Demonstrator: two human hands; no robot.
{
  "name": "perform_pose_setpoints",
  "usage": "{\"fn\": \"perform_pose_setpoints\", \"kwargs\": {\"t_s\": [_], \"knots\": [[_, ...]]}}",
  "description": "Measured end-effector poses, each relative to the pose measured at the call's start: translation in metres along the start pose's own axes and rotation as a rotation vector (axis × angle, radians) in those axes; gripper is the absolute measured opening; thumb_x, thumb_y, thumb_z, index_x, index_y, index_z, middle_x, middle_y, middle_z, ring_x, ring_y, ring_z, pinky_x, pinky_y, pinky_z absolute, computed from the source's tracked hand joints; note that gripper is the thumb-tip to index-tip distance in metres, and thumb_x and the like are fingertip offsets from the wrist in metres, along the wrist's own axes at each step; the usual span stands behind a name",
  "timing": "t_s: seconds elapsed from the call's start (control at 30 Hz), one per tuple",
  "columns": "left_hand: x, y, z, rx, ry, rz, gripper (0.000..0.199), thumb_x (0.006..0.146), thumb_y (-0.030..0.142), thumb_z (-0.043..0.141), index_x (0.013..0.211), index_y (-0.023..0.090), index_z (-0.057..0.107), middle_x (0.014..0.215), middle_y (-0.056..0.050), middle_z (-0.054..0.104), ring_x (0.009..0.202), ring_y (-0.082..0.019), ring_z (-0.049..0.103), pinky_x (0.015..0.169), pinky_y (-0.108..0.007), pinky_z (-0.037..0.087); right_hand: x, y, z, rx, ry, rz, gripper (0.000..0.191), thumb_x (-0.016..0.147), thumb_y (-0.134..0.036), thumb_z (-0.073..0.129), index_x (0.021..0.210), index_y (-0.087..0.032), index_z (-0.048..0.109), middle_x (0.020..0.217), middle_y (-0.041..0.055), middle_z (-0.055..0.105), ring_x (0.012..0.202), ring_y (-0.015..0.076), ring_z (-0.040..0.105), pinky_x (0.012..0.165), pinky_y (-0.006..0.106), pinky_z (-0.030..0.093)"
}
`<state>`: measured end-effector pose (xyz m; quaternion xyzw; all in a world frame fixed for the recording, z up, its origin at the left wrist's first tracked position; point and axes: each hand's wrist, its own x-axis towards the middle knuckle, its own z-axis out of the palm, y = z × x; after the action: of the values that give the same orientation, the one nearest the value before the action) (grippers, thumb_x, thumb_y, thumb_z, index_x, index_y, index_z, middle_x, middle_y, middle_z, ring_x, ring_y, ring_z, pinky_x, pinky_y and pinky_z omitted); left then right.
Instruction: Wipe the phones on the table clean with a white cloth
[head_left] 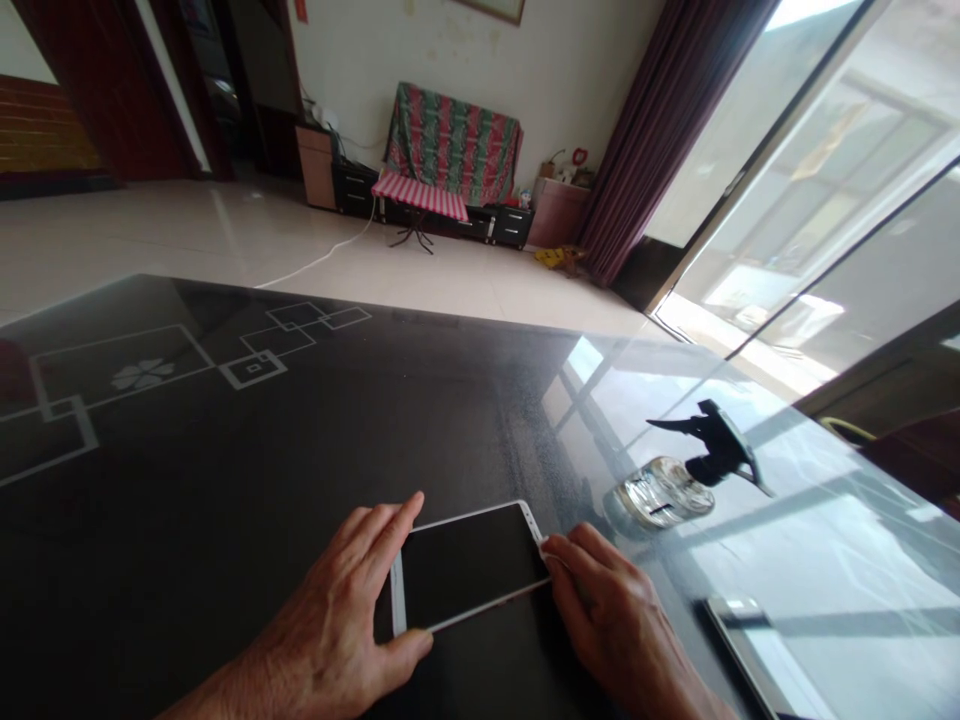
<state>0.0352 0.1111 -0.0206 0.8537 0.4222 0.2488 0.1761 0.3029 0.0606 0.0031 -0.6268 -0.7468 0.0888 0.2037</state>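
A white-framed smartphone (472, 565) lies on the dark glossy table, its black screen facing up. My left hand (352, 590) holds its left end, thumb at the near edge and fingers at the far edge. At the phone's right end, my right hand (607, 600) is closed in a pinch against the corner and edge. A small white bit of material shows at those fingertips; most of it is hidden, and I cannot tell its exact kind. Beyond my right hand, a clear spray bottle (664, 492) with a black trigger head (716, 443) is on the table.
A second flat device (757, 650), looking like a phone, lies at the table's lower right. White square patterns mark the tabletop (405, 400) at the left. Past the table are a small striped folding table (420, 193), a purple curtain (660, 110) and glass doors (817, 190).
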Motion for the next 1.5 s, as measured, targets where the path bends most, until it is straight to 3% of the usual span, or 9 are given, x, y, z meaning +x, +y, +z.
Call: {"fn": "perform_pose_setpoints", "kwargs": {"t_s": [0.27, 0.63, 0.87, 1.17, 1.5], "knots": [[-0.001, -0.001, 0.0, 0.037, -0.004, -0.006, 0.093, 0.065, 0.02, 0.065, 0.147, 0.022, 0.022, 0.133, -0.009, 0.051, 0.119, -0.03, 0.049, 0.1, -0.044, 0.046, -0.007, -0.008, 0.001, -0.019, 0.039, 0.05, 0.021, 0.094, -0.027, 0.043, 0.08, -0.02, 0.057, 0.076, 0.0032, 0.053, 0.066, 0.0137, 0.056, 0.06, 0.024, 0.043], [-0.006, -0.008, 0.008, 0.105, 0.01, -0.016, 0.096, 0.065, 0.021, 0.066, 0.149, 0.023, 0.02, 0.14, -0.01, 0.047, 0.125, -0.034, 0.046, 0.102, -0.049, 0.044, -0.002, -0.008, -0.01, 0.122, -0.045, 0.08, 0.022, 0.094, -0.026, 0.043, 0.08, -0.021, 0.061, 0.076, 0.0016, 0.056, 0.065, 0.012, 0.057, 0.059, 0.023, 0.042], [-0.005, -0.006, 0.006, 0.101, 0.005, -0.01, 0.096, 0.065, 0.021, 0.065, 0.149, 0.022, 0.019, 0.138, -0.011, 0.049, 0.123, -0.033, 0.048, 0.103, -0.048, 0.044, -0.002, 0.0, -0.016, 0.13, 0.12, 0.081, 0.018, 0.092, -0.028, 0.048, 0.088, -0.022, 0.064, 0.077, 0.0009, 0.056, 0.064, 0.0116, 0.056, 0.058, 0.024, 0.041], [-0.003, -0.004, 0.002, 0.064, -0.031, -0.015, 0.094, 0.067, 0.021, 0.065, 0.148, 0.024, 0.019, 0.136, -0.01, 0.049, 0.123, -0.032, 0.047, 0.103, -0.049, 0.044, 0.0, -0.002, -0.004, 0.114, 0.012, 0.075, 0.022, 0.094, -0.028, 0.043, 0.081, -0.021, 0.059, 0.079, 0.0031, 0.055, 0.069, 0.0142, 0.057, 0.059, 0.024, 0.043], [-0.004, -0.006, 0.005, 0.088, -0.029, -0.01, 0.094, 0.067, 0.021, 0.064, 0.148, 0.022, 0.017, 0.138, -0.012, 0.046, 0.125, -0.033, 0.045, 0.105, -0.051, 0.04, -0.001, 0.0, -0.011, 0.134, -0.068, 0.078, 0.023, 0.096, -0.027, 0.041, 0.087, -0.021, 0.062, 0.079, 0.0022, 0.054, 0.068, 0.0132, 0.057, 0.062, 0.025, 0.042]]}}
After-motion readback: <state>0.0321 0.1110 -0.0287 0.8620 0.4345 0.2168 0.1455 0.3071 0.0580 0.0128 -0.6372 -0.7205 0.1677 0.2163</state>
